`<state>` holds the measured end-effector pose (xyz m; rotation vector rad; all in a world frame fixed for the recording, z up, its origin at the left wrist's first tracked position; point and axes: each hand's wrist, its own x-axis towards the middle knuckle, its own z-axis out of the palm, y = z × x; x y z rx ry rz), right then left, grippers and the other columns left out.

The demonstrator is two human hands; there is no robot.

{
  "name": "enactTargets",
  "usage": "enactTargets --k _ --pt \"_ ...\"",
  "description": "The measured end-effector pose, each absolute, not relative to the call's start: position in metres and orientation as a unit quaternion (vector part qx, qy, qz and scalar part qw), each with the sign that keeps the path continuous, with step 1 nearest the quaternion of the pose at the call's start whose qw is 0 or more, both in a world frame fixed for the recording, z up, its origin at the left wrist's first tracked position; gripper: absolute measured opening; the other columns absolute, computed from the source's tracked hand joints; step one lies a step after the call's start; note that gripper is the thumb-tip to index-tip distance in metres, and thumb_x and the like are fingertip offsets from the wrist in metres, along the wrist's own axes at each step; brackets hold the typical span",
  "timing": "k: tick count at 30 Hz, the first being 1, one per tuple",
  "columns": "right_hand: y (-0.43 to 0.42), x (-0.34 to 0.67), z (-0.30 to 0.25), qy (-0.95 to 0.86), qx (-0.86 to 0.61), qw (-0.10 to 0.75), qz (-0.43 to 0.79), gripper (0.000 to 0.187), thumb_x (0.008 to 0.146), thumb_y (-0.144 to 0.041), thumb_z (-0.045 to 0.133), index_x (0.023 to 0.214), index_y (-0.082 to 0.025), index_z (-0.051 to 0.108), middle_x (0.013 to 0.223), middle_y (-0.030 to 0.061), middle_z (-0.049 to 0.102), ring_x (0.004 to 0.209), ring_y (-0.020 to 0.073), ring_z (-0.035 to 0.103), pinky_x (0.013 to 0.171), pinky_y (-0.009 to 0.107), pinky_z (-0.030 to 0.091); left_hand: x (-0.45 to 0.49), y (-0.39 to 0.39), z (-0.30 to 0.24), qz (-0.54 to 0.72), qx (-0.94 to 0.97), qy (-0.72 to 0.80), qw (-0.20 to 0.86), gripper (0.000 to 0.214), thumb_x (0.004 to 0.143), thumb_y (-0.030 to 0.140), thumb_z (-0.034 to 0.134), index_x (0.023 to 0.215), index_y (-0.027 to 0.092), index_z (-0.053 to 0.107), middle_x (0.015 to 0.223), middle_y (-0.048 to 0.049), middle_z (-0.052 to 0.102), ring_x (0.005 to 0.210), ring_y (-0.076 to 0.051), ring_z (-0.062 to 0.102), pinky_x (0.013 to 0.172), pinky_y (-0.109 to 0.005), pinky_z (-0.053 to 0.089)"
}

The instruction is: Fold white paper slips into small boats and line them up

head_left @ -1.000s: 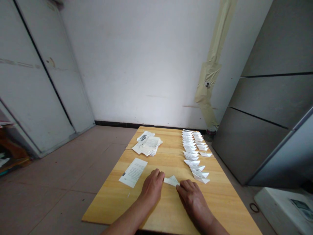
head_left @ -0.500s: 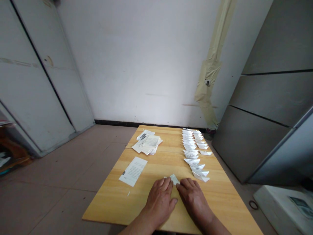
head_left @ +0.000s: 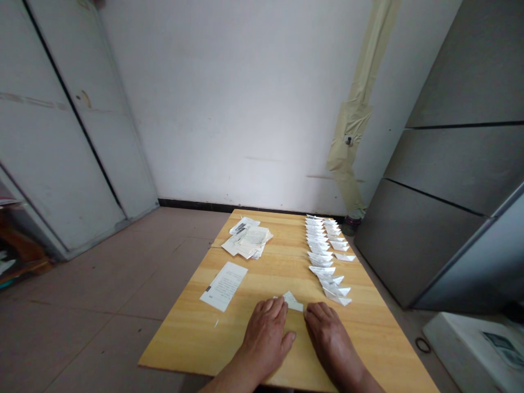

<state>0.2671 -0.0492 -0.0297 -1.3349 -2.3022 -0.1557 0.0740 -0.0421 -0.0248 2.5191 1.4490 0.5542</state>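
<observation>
Table: pale wooden table, its far end by the wall.
Boats: folded paper boats in two rows, toward the right edge.
Papers: loose printed paper pile near the far left corner; single printed sheet nearer, by the left edge.
Hands: flat on the table, slightly apart, near the near edge.
Left hand: fingertips touching the folded paper.
Right hand: just beside it.
Folded paper: between the hands, mid-table.

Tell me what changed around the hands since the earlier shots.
The left hand slid back toward the body, its fingers stopping at the folded paper, which went from a flat strip to a pointed triangle. The right hand slid rightward, letting go of it. The rows of paper boats and the printed sheet stayed put.
</observation>
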Motion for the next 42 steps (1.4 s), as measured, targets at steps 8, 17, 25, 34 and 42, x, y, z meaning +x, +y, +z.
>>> enactTargets --k 8,17,25,34,42 --pt "-0.043 0.264 -0.027 -0.805 -0.521 0.285 0.002 0.024 0.091 -0.005 0.044 0.090 -0.020 0.063 0.092 0.0063 0.064 0.085 0.0203 0.056 0.075 0.031 0.042 0.079 -0.020 -0.009 0.155 0.843 0.507 0.090 0.027 0.085 0.017 0.056 0.111 0.021 0.062 0.107 -0.0051 0.064 0.100 -0.023 0.054 0.091 -0.037 0.045" --pt "-0.033 0.263 -0.021 -0.801 -0.522 0.292 -0.022 0.029 0.089 -0.012 0.048 0.113 -0.021 0.062 0.106 0.0092 0.064 0.093 0.0218 0.060 0.081 0.034 0.047 0.082 0.003 -0.003 0.116 0.862 0.488 0.072 0.015 0.088 0.014 0.053 0.087 0.019 0.067 0.095 -0.0045 0.062 0.092 -0.020 0.055 0.082 -0.032 0.045" --pt "-0.025 0.261 -0.021 -0.803 -0.520 0.291 -0.030 0.024 0.089 -0.014 0.050 0.105 -0.023 0.066 0.106 0.0084 0.065 0.093 0.0219 0.061 0.082 0.035 0.047 0.081 0.005 -0.018 0.147 0.866 0.476 0.026 0.016 0.091 0.015 0.052 0.087 0.019 0.066 0.090 -0.0043 0.062 0.088 -0.020 0.055 0.077 -0.032 0.044" --pt "-0.015 0.249 -0.017 -0.776 -0.553 0.303 0.007 0.021 0.084 -0.011 0.049 0.093 -0.019 0.067 0.086 0.0061 0.066 0.082 0.0211 0.061 0.076 0.032 0.046 0.083 0.007 -0.028 0.177 0.861 0.477 -0.012 0.023 0.094 0.012 0.047 0.080 0.019 0.064 0.083 -0.0044 0.061 0.081 -0.019 0.056 0.071 -0.031 0.044" --pt "-0.004 0.223 -0.021 -0.656 -0.633 0.391 0.129 0.040 0.079 -0.017 0.047 0.115 -0.015 0.066 0.099 0.0098 0.072 0.085 0.0220 0.067 0.076 0.032 0.049 0.086 0.007 -0.026 0.211 0.839 0.500 -0.032 0.026 0.093 0.012 0.045 0.076 0.019 0.062 0.079 -0.0047 0.061 0.077 -0.018 0.058 0.069 -0.029 0.046"
